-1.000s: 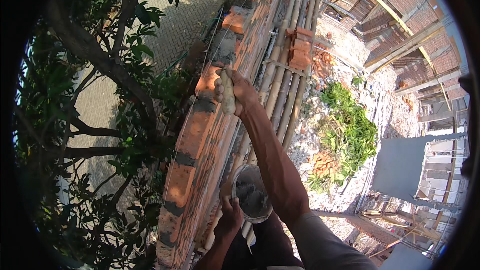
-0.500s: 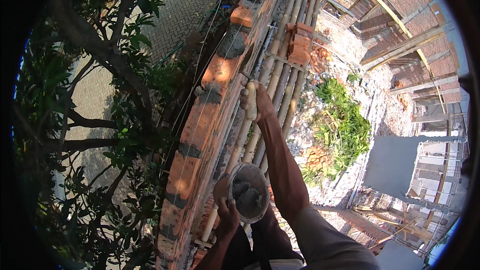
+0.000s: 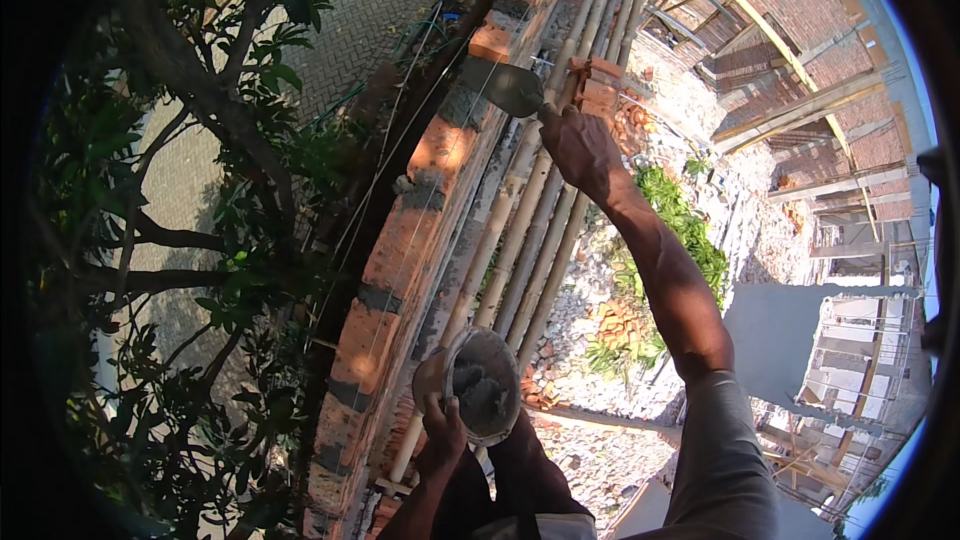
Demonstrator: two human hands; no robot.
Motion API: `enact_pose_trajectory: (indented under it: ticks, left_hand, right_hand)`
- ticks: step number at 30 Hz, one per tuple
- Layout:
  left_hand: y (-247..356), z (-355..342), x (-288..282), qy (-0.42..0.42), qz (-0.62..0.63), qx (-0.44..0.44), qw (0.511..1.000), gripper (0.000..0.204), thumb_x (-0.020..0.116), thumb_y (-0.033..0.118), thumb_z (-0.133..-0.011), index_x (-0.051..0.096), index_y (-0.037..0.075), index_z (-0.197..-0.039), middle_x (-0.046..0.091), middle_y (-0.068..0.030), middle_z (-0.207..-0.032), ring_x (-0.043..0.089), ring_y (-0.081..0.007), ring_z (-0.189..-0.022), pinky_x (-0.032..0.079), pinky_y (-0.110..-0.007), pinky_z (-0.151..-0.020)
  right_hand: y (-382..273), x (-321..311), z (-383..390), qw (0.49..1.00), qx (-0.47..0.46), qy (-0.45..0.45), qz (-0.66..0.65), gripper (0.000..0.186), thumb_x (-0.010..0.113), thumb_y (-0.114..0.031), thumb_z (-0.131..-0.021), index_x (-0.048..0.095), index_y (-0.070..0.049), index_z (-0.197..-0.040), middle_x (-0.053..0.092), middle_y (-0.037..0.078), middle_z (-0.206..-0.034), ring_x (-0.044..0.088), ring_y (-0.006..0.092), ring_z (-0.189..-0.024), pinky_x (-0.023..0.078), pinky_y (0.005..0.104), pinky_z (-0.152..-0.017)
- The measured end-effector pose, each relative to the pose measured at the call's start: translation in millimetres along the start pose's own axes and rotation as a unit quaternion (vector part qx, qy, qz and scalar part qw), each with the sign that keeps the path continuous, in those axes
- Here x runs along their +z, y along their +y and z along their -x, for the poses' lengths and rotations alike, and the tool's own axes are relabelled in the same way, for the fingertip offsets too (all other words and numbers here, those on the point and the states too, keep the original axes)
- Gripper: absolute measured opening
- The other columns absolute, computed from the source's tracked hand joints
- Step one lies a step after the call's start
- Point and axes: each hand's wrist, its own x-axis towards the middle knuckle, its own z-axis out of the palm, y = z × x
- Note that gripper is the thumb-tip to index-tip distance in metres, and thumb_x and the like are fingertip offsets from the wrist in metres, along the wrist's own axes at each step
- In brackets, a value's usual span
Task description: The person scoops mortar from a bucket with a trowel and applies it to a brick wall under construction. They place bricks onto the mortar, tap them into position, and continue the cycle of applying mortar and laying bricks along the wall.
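My right hand (image 3: 582,150) grips a trowel, whose flat metal blade (image 3: 502,85) is turned toward the top of the brick wall (image 3: 395,250), over a grey patch of mortar (image 3: 458,110); whether it touches is unclear. Low in the view, my left hand (image 3: 444,420) holds a round bucket (image 3: 482,385) with wet grey mortar inside, beside the wall. Thin strings run along the bricks, and grey joints show between them.
Bamboo poles (image 3: 515,240) run along the wall, with stacked bricks (image 3: 598,92) on them. Tree branches (image 3: 180,235) overhang a paved path (image 3: 360,30) on the left. Rubble, leafy cuttings (image 3: 690,240) and a brick building with timber props (image 3: 800,90) lie to the right.
My right hand has swung up and to the right, turning so the trowel's blade now shows over the wall's top. My left hand and the bucket have shifted slightly left.
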Motion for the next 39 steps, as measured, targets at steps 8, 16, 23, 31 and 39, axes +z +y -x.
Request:
enact_pose_trajectory:
  ticks: [8,16,23,31,39]
  left_hand:
    - [6,3,-4,-0.004,0.043,-0.057,0.997,0.039,0.053,0.038,-0.093,0.051,0.000,-0.101,0.053,-0.0161,-0.081,0.055,-0.0299,-0.077,0.043,-0.042,-0.072]
    - [6,3,-8,-0.003,0.007,-0.012,1.000,0.040,0.052,0.039,-0.093,0.050,-0.001,-0.098,0.054,-0.0174,-0.080,0.055,-0.0312,-0.075,0.043,-0.043,-0.070]
    - [-2,-1,-7,0.017,-0.034,0.009,0.999,0.033,0.050,0.033,-0.096,0.049,0.000,-0.099,0.056,-0.0231,-0.085,0.058,-0.0443,-0.082,0.043,-0.048,-0.071]
    - [9,-20,-7,0.010,0.026,-0.007,1.000,0.039,0.048,0.037,-0.096,0.053,-0.001,-0.099,0.053,-0.0133,-0.092,0.053,-0.0240,-0.086,0.044,-0.039,-0.075]
    - [110,-29,-11,-0.039,0.073,0.127,0.988,0.038,0.052,0.037,-0.098,0.057,-0.001,-0.094,0.049,-0.0071,-0.073,0.046,-0.0168,-0.068,0.041,-0.035,-0.064]
  right_hand:
    - [0,-25,-43,1.000,-0.010,-0.012,0.003,0.013,0.056,-0.007,-0.083,0.068,-0.002,-0.082,0.068,0.015,-0.081,0.069,0.0298,-0.082,0.056,0.0381,-0.072]
    - [-5,-9,-43,0.995,-0.021,0.010,0.098,0.012,0.057,-0.008,-0.083,0.068,-0.004,-0.086,0.067,0.014,-0.082,0.069,0.0283,-0.078,0.056,0.0391,-0.066]
    - [-24,-9,-10,0.988,-0.058,0.061,0.131,0.013,0.056,-0.011,-0.085,0.066,-0.003,-0.089,0.063,0.010,-0.074,0.067,0.0255,-0.077,0.055,0.0372,-0.063]
    - [-21,-26,106,0.998,0.010,0.034,-0.059,0.023,0.051,-0.010,-0.089,0.048,-0.001,-0.110,0.057,0.020,-0.088,0.062,0.0329,-0.076,0.049,0.0417,-0.063]
    - [-82,-65,297,0.958,0.026,-0.266,-0.102,0.021,0.045,-0.013,-0.094,0.052,-0.002,-0.110,0.057,0.019,-0.088,0.059,0.0341,-0.076,0.048,0.0461,-0.067]
